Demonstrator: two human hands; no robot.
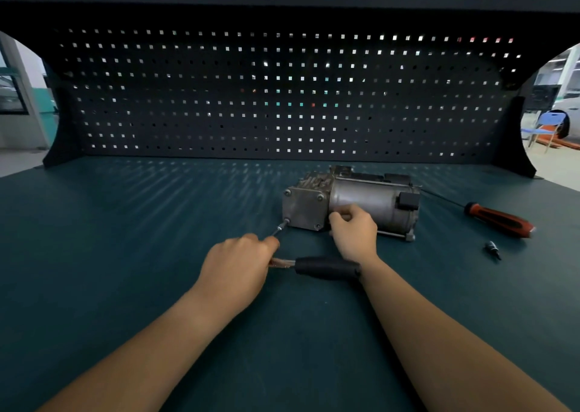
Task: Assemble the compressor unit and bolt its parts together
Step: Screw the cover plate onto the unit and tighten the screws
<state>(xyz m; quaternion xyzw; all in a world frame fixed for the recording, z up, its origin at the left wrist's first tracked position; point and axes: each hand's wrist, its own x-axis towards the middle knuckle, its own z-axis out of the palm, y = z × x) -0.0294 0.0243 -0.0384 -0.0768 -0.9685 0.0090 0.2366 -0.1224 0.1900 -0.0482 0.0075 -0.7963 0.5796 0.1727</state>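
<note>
Teal matting covers the bench top (125,239), and the grey metal compressor (361,198) lies on its side on it, right of centre, in front of the black pegboard (282,97). The left hand (238,267) grips the head of a ratchet wrench (326,267), whose extension bar (281,227) meets the near lower corner bolt of the end plate. The right hand (354,232) holds the compressor body with curled fingers. A red-and-black screwdriver (499,218) and a small bit (492,248) lie to the right.

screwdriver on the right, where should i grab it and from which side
Probably the thick red-and-black handle of the screwdriver, from above: it lies flat on the mat, its thin shaft pointing at the compressor, and nothing crowds the handle.
</note>
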